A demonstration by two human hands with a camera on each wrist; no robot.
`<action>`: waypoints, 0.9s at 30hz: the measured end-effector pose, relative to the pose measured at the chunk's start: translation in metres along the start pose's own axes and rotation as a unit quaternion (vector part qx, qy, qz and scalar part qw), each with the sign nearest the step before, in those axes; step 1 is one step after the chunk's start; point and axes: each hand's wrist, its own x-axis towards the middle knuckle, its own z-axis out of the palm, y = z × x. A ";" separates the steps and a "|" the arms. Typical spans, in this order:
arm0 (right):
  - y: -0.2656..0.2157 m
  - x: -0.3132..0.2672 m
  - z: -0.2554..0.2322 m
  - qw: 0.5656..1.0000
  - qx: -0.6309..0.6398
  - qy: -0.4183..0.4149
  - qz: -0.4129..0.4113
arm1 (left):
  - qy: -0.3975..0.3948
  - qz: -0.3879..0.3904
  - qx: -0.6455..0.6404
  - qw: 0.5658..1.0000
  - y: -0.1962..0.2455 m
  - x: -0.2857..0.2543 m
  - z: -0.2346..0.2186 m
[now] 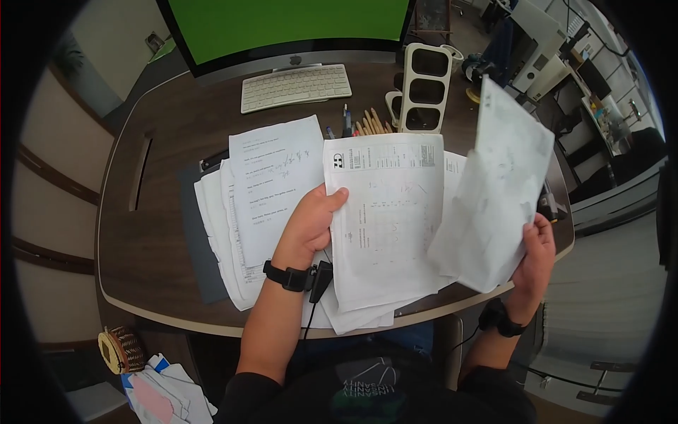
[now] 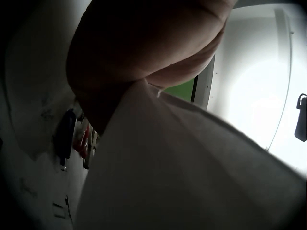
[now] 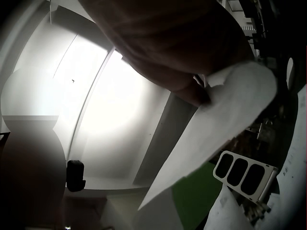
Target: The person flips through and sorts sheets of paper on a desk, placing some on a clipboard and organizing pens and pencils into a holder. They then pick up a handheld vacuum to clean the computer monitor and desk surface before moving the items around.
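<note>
Monitor [image 1: 289, 27] cut off above, left hand [image 1: 314, 218] partly behind papers [image 1: 388, 275], print [image 1: 363, 226] too small to read

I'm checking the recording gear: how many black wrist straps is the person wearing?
2: one black strap around the wrist of the left hand, another black strap around that of the right hand; no others show.

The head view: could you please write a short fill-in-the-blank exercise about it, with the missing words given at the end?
1. The rightmost paper is held by the person's ____ hand.
2. The monitor screen shows the colour ____.
3. The white frame has ____ dark openings.
4. As the camera sees it, the keyboard lies to the ____ of the pencils.

Missing words: right; green; three; left.
</note>
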 end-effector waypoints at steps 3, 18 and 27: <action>0.031 -0.014 0.029 0.995 -0.077 -0.039 0.047 | -0.017 0.016 0.001 1.000 0.000 0.002 0.002; 0.070 -0.033 0.089 0.955 -0.284 -0.070 0.038 | -0.090 0.056 -0.023 0.994 0.003 -0.004 0.010; 0.067 -0.040 0.095 0.963 -0.255 -0.077 0.045 | -0.079 0.065 0.020 0.995 -0.004 -0.001 0.008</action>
